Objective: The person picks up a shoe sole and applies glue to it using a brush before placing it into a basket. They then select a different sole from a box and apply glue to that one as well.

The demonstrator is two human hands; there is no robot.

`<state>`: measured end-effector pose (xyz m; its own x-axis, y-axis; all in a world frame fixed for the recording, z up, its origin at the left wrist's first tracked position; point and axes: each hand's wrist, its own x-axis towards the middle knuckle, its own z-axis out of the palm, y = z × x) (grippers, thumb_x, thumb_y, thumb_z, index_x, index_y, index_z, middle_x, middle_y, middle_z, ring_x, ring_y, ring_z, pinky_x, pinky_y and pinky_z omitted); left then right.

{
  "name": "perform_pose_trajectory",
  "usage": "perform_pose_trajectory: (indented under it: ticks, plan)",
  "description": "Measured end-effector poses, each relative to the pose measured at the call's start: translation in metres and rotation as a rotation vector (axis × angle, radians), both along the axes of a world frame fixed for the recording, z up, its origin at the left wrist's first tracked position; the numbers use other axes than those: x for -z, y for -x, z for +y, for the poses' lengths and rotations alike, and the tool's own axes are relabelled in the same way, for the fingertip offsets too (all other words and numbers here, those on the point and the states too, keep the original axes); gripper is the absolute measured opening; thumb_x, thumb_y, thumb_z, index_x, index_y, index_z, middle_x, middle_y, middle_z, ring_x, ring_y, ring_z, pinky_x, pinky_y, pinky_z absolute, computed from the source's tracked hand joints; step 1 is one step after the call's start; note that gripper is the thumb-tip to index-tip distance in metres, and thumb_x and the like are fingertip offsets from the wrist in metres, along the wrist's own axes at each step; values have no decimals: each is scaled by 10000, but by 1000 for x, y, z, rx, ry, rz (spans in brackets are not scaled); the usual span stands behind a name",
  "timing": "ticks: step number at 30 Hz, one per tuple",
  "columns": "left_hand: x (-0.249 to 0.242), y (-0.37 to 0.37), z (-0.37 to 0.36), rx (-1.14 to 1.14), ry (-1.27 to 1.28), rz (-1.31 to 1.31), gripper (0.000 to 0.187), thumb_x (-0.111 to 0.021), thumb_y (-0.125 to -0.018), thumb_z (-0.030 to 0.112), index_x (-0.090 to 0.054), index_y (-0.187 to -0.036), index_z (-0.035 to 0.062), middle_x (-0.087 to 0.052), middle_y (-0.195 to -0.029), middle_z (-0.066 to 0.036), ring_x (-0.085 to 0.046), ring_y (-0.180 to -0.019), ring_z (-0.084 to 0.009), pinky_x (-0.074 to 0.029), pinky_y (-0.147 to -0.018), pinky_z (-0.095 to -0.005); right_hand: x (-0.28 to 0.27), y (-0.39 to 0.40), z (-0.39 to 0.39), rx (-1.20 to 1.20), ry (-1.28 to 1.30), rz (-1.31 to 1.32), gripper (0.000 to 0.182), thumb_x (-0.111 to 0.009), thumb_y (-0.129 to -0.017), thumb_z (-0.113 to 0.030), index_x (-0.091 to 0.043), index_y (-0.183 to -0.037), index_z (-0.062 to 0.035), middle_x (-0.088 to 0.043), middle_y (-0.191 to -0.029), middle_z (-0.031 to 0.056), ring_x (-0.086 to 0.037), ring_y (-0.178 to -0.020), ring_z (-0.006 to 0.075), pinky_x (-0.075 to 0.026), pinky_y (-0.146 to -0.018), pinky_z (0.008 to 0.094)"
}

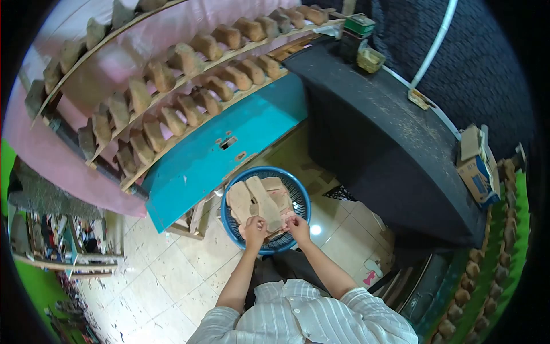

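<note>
A round blue basket (306, 200) stands before the person's lap, holding several flat tan sole-shaped pieces (264, 207). My left hand (255, 230) is at the near left of these pieces, its fingers bent and pressed together over their edge. Across from it, my right hand (297, 227) is closed at the near right edge of the pile, thumb and fingers pinched. What either hand holds is too small to make out. A long piece lies on top between the two hands.
Shelves (166, 146) of shoe-last-like blocks curve above a turquoise board (200, 166). A black-covered table (378, 109) bears a green tin (360, 24) and, at its right end, a cardboard box (478, 172). Cluttered shelving (69, 264) stands left; more blocks line the right.
</note>
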<state>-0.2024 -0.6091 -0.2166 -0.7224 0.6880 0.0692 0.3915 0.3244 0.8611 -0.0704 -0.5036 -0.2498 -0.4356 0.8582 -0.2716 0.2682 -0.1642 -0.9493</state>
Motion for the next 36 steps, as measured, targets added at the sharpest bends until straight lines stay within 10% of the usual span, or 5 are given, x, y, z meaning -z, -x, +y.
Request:
perform_pose_trajectory:
  ticks: [9, 36]
  plan:
    - [-65, -4, 43, -65, -237, -58, 70, -594, -754, 2, -546, -805, 6, -533, -794, -78, -515, -598, -135, -442, -577, -255, -144, -109, 52, 382, 47, 408, 49, -529, -877, -120, -518, -875, -71, -551, -753, 8, -561, -705, 99, -463, -636, 229]
    - [-217, -413, 334, 879, -490, -94, 82, -625, -781, 37, -551, -800, 8, -527, -762, -69, -508, -636, -142, -428, -575, -263, -250, -500, 186, 720, -466, 338, 50, -559, -853, -55, -510, -847, -43, -543, -728, -13, -549, -686, 58, -447, -649, 209]
